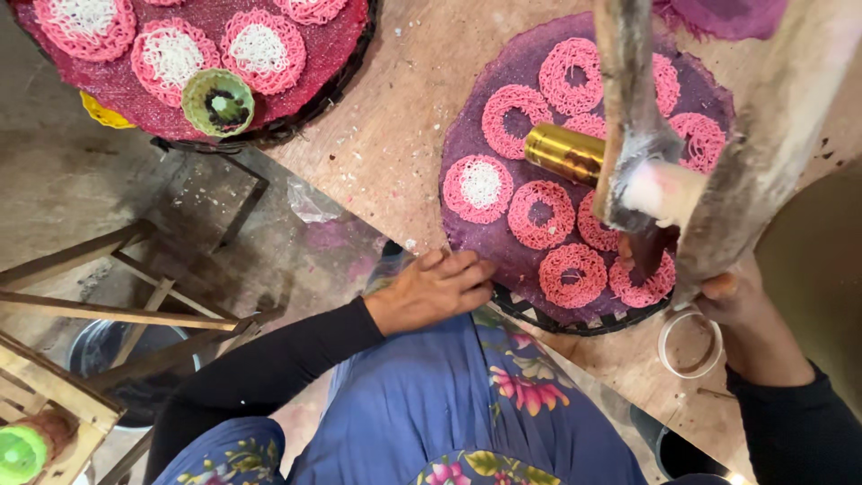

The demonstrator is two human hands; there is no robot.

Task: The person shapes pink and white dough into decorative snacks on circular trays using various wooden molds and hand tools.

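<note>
My left hand (440,287) lies flat on the near rim of a round woven tray (539,316) covered with a purple cloth (462,135). Several pink coils of pressed noodle (541,214) lie on the cloth, some ring-shaped and one filled with white. My right hand (741,301) grips the lower end of a thick wooden press handle (772,135). A second wooden arm (628,99) crosses the tray, and a brass cylinder (564,151) sits under it above the coils. Pale dough shows where the two arms meet.
A second tray (310,112) with a red cloth, several pink-and-white coils and a green mould (218,101) sits at the top left. A white ring (690,343) lies on the wooden table by my right hand. Wooden frames (108,314) and a bucket (99,355) stand on the floor.
</note>
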